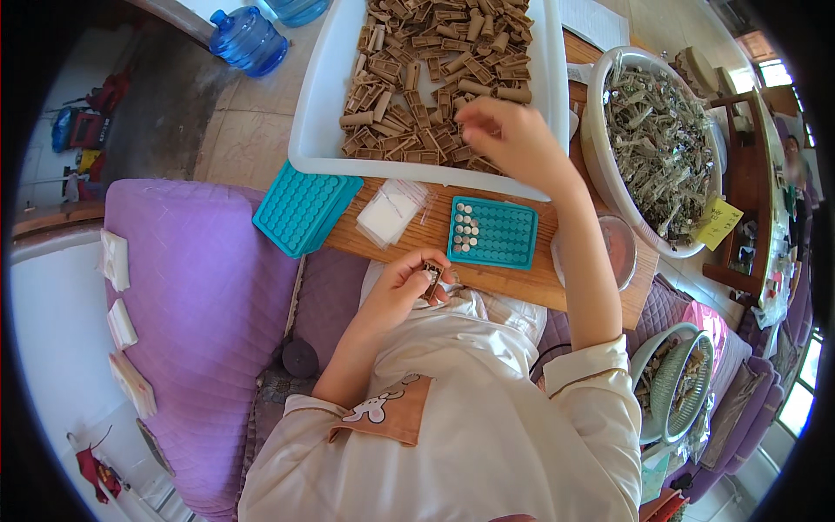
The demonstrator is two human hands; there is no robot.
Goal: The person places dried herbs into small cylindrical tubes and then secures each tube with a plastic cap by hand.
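Sorting small brown cardboard tubes from a white tray into a teal grid.

I see my right hand reaching into the large white plastic tray, fingers pinching at the heap of short brown cardboard tubes, while my left hand is clenched around a small bundle of the same pieces near my chest. On the wooden bench the teal plastic grid tray has only its left two columns filled; I judge most slots remain, and a stack of spare teal trays lies untouched.
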